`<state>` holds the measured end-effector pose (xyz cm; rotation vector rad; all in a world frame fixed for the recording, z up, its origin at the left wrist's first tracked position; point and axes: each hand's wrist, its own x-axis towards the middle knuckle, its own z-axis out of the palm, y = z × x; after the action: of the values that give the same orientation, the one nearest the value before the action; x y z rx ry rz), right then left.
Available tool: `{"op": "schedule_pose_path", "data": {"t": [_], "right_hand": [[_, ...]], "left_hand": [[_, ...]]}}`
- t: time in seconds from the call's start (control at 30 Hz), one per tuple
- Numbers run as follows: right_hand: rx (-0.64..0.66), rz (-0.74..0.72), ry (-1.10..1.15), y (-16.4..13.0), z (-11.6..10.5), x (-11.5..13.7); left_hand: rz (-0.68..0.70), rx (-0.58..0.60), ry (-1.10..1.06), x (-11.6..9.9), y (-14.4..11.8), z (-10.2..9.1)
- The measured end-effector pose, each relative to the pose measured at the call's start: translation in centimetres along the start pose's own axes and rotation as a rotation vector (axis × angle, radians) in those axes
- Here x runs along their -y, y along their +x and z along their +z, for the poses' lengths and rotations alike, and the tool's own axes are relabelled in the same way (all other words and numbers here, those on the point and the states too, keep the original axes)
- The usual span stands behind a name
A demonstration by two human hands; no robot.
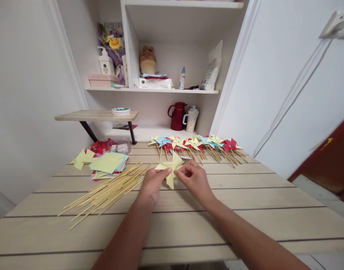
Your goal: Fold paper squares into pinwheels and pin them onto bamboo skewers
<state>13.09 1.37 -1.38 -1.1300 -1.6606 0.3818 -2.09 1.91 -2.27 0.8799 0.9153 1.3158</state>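
A pale yellow paper pinwheel (172, 168) is held above the middle of the table, its blades folded into a star. My left hand (153, 182) pinches its left side, the thumb lying over the paper near the centre. At its right edge, the thumb and fingers of my right hand (194, 179) are closed on the paper; whether something small is also between them I cannot make out. Thin wooden sticks (112, 189) lie in a loose bundle left of my left hand. Behind them is a stack of coloured paper squares (107, 163).
Finished pinwheels on sticks (193, 144) lie in a row at the table's back. Yellow folded paper (83, 158), red folded paper (104, 145) and a clear box (121, 147) are at back left, by a small raised shelf (95, 115). A red jug (178, 116) stands behind.
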Motion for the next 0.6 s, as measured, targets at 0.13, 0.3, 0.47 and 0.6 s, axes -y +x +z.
{"op": "schedule_pose_path", "data": {"t": [0.13, 0.3, 0.47, 0.6], "right_hand": [[-0.020, -0.028, -0.010, 0.2, -0.3, 0.0], [-0.123, -0.126, -0.019, 0.8, -1.4, 0.0], [0.068, 0.036, 0.125, 1.5, -2.0, -0.6], [0.174, 0.167, 0.251, 1.4, -1.7, -1.1]], "left_hand": [[0.061, -0.086, 0.091, -0.3, -0.1, 0.1], [0.214, -0.125, 0.292, -0.9, -0.2, 0.2], [0.369, -0.091, 0.480, -1.1, -0.1, 0.4], [0.391, -0.059, 0.486, -1.2, -0.3, 0.7]]}}
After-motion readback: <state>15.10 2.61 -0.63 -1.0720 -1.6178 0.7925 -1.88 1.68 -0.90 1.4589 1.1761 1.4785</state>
